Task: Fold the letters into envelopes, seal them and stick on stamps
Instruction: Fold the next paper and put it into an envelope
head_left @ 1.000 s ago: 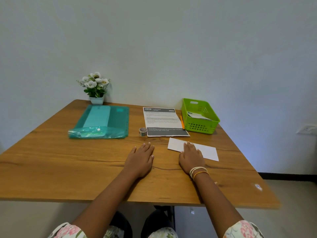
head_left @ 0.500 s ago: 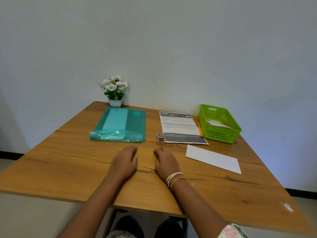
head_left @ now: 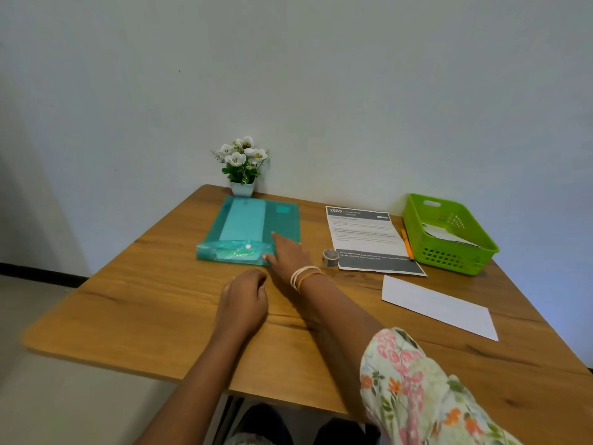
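Now the right hand (head_left: 288, 253) lies with straight fingers on the near right corner of the teal folder (head_left: 253, 231) by the tabletop's (head_left: 134, 303) far edge. Loosely curled, the left hand (head_left: 245, 298) rests empty nearer the front. Right of the folder sit a tape roll (head_left: 330, 258), printed letter (head_left: 369, 239), pen (head_left: 407, 244), green basket (head_left: 449, 234) and white envelope (head_left: 439, 306). A flowerpot (head_left: 243, 168) stands behind the folder.

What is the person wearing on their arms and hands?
The right hand has thin bangles at the wrist: some white, one orange. Higher up that arm is a loose sleeve, white with pink and orange flowers and green leaves. The left hand wears nothing, and its forearm is bare as far as the picture shows. No rings show on the fingers.
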Demonstrator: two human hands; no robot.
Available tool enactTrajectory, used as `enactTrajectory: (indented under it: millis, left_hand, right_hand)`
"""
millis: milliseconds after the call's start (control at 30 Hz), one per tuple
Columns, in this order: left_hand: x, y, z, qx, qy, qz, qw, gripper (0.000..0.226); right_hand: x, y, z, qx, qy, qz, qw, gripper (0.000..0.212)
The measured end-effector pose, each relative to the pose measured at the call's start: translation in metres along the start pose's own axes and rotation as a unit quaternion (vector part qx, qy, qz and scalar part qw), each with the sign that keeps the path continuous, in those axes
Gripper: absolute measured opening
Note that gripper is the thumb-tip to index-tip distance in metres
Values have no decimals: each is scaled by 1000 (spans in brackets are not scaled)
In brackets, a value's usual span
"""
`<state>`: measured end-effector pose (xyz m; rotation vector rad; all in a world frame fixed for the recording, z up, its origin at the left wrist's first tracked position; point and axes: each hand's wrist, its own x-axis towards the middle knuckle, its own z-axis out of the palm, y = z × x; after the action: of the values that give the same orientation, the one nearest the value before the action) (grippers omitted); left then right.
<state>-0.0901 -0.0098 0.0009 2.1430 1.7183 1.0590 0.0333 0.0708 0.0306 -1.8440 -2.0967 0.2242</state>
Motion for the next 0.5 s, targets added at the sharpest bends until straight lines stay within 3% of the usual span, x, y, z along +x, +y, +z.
enactTrajectory:
  millis: [67,233,333,500]
  left_hand:
    - [0,1,1,-1,6,4,1000,24]
    - [2,-2,3,-25,36,13,999,27]
    - [0,-1,0,-33,93,43,994,28]
    - [-4,1,-4,-23,180,30,983,30]
  right_hand:
    - [8,-3,-3,-6,-48,20,999,56]
    - [5,4,-17,29,-58,-6,998,37]
    - [-10,12,-26,7,-33,-46,998,23]
    - [-49,29,-26,-89,12,-87,992,25]
